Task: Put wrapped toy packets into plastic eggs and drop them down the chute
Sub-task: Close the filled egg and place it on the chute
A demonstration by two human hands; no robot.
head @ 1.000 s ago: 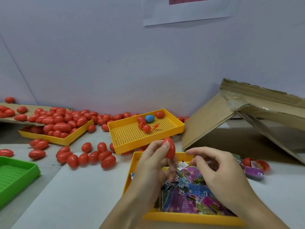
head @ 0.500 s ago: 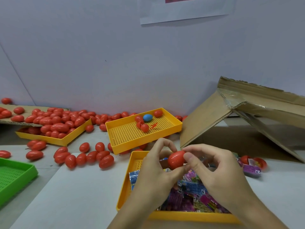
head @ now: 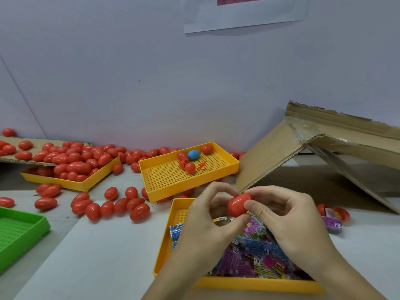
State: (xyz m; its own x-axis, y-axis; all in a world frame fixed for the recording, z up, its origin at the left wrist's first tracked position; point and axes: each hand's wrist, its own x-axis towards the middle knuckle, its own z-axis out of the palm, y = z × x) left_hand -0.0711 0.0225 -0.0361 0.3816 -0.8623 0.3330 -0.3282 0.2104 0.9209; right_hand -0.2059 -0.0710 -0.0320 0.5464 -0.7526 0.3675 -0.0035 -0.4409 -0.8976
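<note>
Seen from above, looking down at a yellow tray of wrapped toy packets [head: 255,254], taken here as the landmark. Held just above the tray's far end: one red plastic egg [head: 238,204], pinched from both sides. Left hand [head: 207,230] curled around the egg's left end, thumb beneath, fingers arched over the top. Right hand [head: 287,219] curled too, thumb pressed against the egg's right end. Hard to tell whether the two halves are closed or just being parted; seam hidden by fingers.

Beyond the tray, a second yellow tray [head: 186,172] with a few red eggs and one blue egg [head: 193,154]. Far to the tray's left, loose red eggs [head: 112,204] scattered on the table, plus a heaped tray [head: 71,169]. To the tray's right and behind, a sloping cardboard chute [head: 307,152].

Likely risks: smooth, rounded shell slipping from the fingertips and rolling among the loose eggs; a half popping off under uneven pressure; a packet edge caught in the seam, preventing a clean close.
</note>
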